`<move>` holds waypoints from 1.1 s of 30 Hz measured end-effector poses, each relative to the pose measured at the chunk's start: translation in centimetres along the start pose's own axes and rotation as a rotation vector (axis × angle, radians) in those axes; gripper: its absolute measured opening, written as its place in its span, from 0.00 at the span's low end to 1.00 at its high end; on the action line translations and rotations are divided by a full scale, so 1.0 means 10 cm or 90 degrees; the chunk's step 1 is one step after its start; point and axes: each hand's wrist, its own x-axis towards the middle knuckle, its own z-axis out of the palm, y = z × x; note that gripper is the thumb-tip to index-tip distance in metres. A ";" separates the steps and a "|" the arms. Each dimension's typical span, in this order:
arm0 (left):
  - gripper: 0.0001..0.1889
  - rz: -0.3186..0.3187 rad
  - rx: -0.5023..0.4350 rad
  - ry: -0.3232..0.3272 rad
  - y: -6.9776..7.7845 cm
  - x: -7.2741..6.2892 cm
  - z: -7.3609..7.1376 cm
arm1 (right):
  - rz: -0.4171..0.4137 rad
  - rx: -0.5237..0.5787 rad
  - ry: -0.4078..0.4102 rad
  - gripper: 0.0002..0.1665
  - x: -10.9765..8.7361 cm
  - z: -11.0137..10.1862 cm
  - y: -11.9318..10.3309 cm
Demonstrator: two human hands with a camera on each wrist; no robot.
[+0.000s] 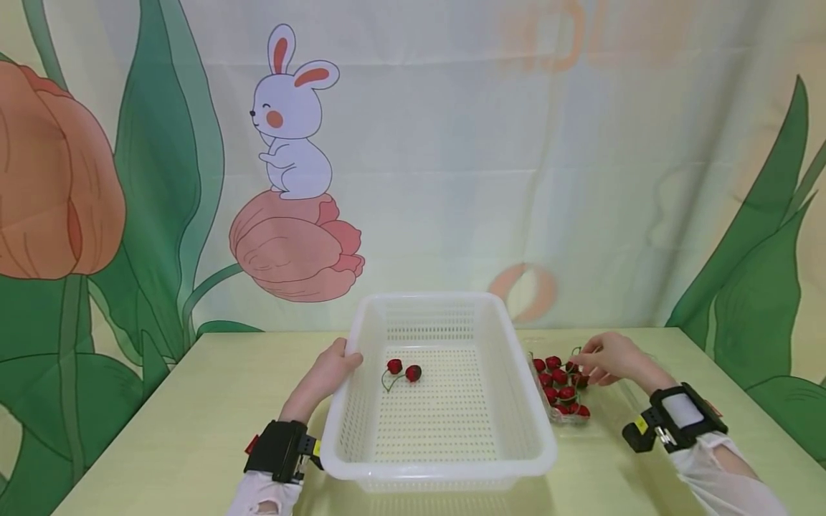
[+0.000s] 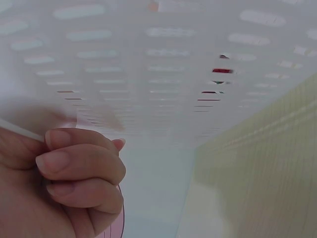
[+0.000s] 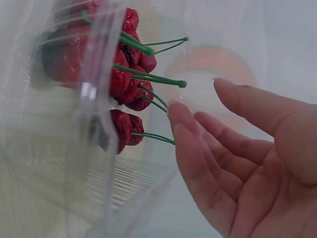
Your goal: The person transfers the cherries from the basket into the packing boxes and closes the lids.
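A white perforated plastic basket (image 1: 445, 470) stands mid-table, with a pair of red cherries (image 1: 413, 373) joined by green stems on its floor. My left hand (image 1: 330, 370) grips the basket's left rim; the left wrist view shows its fingers (image 2: 84, 166) curled beside the slotted wall. To the basket's right, a clear plastic box (image 1: 571, 418) holds several red cherries (image 1: 566, 393). Over this box is my right hand (image 1: 613, 357). In the right wrist view its thumb and fingers are apart, with nothing between them, and the fingertips lie close to the green stems (image 3: 153, 78).
The pale yellow table (image 1: 213, 401) carries the basket and box. Behind it hangs a curtain (image 1: 439, 158) printed with a rabbit and tulips. A clear ridged plastic part (image 3: 138, 173) of the box extends toward my right hand's side.
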 end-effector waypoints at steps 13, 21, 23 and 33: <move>0.16 0.003 0.010 0.000 0.01 -0.01 -0.01 | -0.031 0.026 0.020 0.21 -0.02 -0.12 -0.16; 0.16 0.000 0.011 0.000 0.01 -0.02 0.00 | -0.055 0.027 0.034 0.20 -0.04 -0.21 -0.33; 0.16 0.000 0.008 -0.001 0.01 -0.03 0.00 | -0.065 0.029 0.037 0.20 -0.05 -0.23 -0.37; 0.16 0.002 0.004 -0.004 0.01 -0.01 0.00 | -0.110 0.014 0.036 0.18 -0.06 -0.23 -0.64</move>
